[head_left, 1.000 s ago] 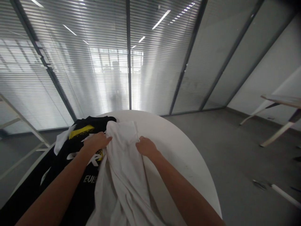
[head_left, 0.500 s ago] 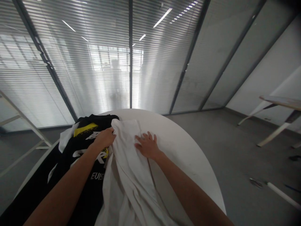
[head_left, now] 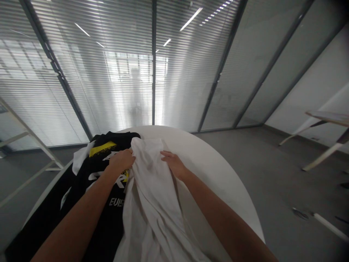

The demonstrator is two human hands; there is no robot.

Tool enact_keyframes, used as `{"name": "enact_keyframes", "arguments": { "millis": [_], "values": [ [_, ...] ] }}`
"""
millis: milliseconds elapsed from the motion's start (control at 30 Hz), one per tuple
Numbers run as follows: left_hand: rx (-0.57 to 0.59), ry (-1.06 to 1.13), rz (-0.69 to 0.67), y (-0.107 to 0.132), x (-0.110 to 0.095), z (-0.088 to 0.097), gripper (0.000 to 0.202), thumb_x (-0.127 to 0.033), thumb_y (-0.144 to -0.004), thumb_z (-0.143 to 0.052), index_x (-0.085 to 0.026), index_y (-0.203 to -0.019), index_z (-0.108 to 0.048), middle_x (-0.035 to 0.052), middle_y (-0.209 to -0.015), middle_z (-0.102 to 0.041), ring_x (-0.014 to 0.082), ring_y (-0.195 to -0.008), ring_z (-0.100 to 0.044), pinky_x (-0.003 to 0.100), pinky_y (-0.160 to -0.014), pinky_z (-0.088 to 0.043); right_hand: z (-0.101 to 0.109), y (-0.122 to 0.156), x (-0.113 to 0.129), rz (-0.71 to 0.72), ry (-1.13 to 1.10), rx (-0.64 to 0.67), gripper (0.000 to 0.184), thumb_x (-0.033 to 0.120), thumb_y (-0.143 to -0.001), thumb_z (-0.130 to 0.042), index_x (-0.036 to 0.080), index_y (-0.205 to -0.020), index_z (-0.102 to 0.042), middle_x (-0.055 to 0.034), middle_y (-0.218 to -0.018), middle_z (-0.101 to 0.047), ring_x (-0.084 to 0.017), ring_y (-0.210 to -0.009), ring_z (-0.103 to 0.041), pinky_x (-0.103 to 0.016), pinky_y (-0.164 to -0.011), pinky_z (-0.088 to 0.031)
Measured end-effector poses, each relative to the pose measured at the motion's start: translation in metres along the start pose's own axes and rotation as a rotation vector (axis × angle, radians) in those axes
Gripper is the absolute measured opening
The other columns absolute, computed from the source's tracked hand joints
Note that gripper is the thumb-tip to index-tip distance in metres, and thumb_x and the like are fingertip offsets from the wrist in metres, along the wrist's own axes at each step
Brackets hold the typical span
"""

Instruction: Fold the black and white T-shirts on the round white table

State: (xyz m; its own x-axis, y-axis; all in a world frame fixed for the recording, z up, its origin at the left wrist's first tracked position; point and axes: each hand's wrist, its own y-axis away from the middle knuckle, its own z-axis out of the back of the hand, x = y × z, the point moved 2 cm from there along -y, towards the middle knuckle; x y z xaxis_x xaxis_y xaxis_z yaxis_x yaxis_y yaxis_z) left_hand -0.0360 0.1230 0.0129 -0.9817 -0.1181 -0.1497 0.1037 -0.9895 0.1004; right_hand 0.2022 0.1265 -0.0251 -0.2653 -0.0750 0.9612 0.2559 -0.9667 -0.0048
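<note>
On my feed the left hand [head_left: 121, 161] sits at the left edge of a crumpled white garment [head_left: 152, 203], its fingers curled and bunched together against the cloth, above a black shirt [head_left: 102, 189] with yellow and white print. I can't tell whether those fingers are actually pinching a fold of the white fabric or only pressing on it. The right hand [head_left: 174, 163] is open, its fingers straight, lying close together and pointing left, and it rests flat at the right edge of the same garment without any pinch that I can make out. The white garment runs from the middle of a round white table [head_left: 218, 182] towards me and hangs over the near edge, with long folds down its length. It lies partly over the right side of the black shirt, which spreads along the left part of the tabletop and drops over the near left edge. A small white piece of cloth [head_left: 81, 158] pokes out at the shirt's far left side. Beyond the table, I see a glass partition [head_left: 177, 72] with slatted blinds. To the left stands a pale metal frame [head_left: 32, 145], and a table with pale legs [head_left: 327, 120] stands at the right on the grey floor [head_left: 272, 174], with a white rod [head_left: 331, 227] lying near the right.
</note>
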Motion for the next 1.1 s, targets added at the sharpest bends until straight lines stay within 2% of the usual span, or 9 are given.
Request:
{"name": "enact_keyframes", "arguments": {
  "millis": [100, 200, 333, 433, 567, 667, 767, 967, 1100],
  "values": [
    [-0.006, 0.07, -0.107, 0.0, -0.012, 0.001, 0.042, -0.036, -0.086, -0.044, -0.014, -0.118, -0.061, 0.0187, -0.117, -0.066, 0.0315, -0.108, -0.063, 0.04, -0.091, -0.045, 0.0, 0.003, -0.002, -0.188, -0.217, 0.059, 0.06, 0.021, -0.076, -0.058, 0.022, -0.136, -0.053, -0.0087, -0.132, -0.059, -0.022, -0.116, -0.059, -0.036, -0.095, -0.048],
    [-0.057, 0.148, -0.113, -0.001, -0.018, 0.0, 0.047, -0.035, -0.087, -0.045, -0.013, -0.127, -0.057, 0.017, -0.126, -0.062, 0.0282, -0.115, -0.06, 0.034, -0.096, -0.043, 0.002, 0.006, -0.001, -0.255, -0.318, 0.092, 0.069, 0.017, -0.072, -0.06, 0.028, -0.139, -0.049, -0.0054, -0.12, -0.066, -0.019, -0.1, -0.065, -0.035, -0.086, -0.052],
    [-0.074, 0.198, -0.084, -0.004, -0.014, -0.004, 0.048, -0.033, -0.086, -0.048, -0.012, -0.129, -0.054, 0.0165, -0.128, -0.061, 0.0277, -0.116, -0.059, 0.033, -0.096, -0.042, 0.003, 0.006, -0.005, -0.375, -0.433, 0.181, 0.051, 0.02, -0.072, -0.061, 0.022, -0.123, -0.062, -0.0057, -0.104, -0.07, -0.017, -0.083, -0.066, -0.032, -0.075, -0.053],
    [-0.08, 0.195, -0.069, -0.005, -0.011, -0.008, 0.049, -0.033, -0.086, -0.048, -0.012, -0.13, -0.051, 0.0175, -0.125, -0.063, 0.0288, -0.114, -0.06, 0.034, -0.094, -0.043, 0.005, 0.003, -0.009, -0.385, -0.419, 0.081, 0.038, 0.019, -0.071, -0.062, 0.016, -0.108, -0.069, -0.0086, -0.104, -0.07, -0.017, -0.082, -0.064, -0.028, -0.069, -0.052],
    [-0.103, 0.215, -0.066, -0.005, -0.013, -0.011, 0.052, -0.035, -0.087, -0.049, -0.015, -0.135, -0.045, 0.0147, -0.117, -0.066, 0.0269, -0.109, -0.062, 0.034, -0.091, -0.043, 0.01, -0.001, -0.011, -0.364, -0.378, 0.003, 0.03, 0.023, -0.073, -0.064, 0.013, -0.1, -0.07, -0.0104, -0.095, -0.071, -0.017, -0.076, -0.063, -0.027, -0.061, -0.05],
    [-0.12, 0.252, -0.166, -0.003, -0.02, -0.009, 0.059, -0.037, -0.085, -0.054, -0.015, -0.139, -0.043, 0.0099, -0.102, -0.068, 0.0237, -0.1, -0.063, 0.031, -0.089, -0.045, 0.021, -0.005, -0.013, -0.393, -0.368, -0.075, 0.027, 0.024, -0.072, -0.065, 0.01, -0.095, -0.07, -0.0107, -0.087, -0.07, -0.017, -0.071, -0.063, -0.027, -0.06, -0.05],
    [-0.139, 0.222, -0.266, 0.001, -0.027, -0.007, 0.054, -0.038, -0.085, -0.054, -0.021, -0.135, -0.051, 0.0069, -0.097, -0.066, 0.0228, -0.099, -0.061, 0.031, -0.091, -0.045, 0.033, -0.01, -0.018, -0.402, -0.436, -0.124, 0.025, 0.024, -0.071, -0.066, 0.01, -0.091, -0.069, -0.0098, -0.083, -0.07, -0.017, -0.07, -0.063, -0.03, -0.065, -0.052],
    [0.029, 0.166, -0.565, 0.017, -0.043, -0.023, 0.042, -0.035, -0.089, -0.047, -0.026, -0.128, -0.061, 0.008, -0.106, -0.062, 0.0204, -0.099, -0.06, 0.031, -0.099, -0.041, 0.055, -0.018, -0.024, -0.371, -0.485, -0.248, 0.02, 0.019, -0.072, -0.059, 0.011, -0.088, -0.065, -0.0093, -0.083, -0.069, -0.018, -0.071, -0.063, -0.029, -0.068, -0.052],
    [0.031, 0.056, -0.62, 0.027, -0.05, -0.035, 0.048, -0.032, -0.088, -0.046, -0.031, -0.135, -0.055, 0.0091, -0.112, -0.06, 0.0246, -0.108, -0.057, 0.038, -0.098, -0.041, 0.071, -0.015, -0.02, -0.317, -0.484, -0.287, 0.032, 0.018, -0.073, -0.055, 0.015, -0.104, -0.064, -0.006, -0.088, -0.067, -0.015, -0.069, -0.062, -0.026, -0.066, -0.051]
  ]
}}
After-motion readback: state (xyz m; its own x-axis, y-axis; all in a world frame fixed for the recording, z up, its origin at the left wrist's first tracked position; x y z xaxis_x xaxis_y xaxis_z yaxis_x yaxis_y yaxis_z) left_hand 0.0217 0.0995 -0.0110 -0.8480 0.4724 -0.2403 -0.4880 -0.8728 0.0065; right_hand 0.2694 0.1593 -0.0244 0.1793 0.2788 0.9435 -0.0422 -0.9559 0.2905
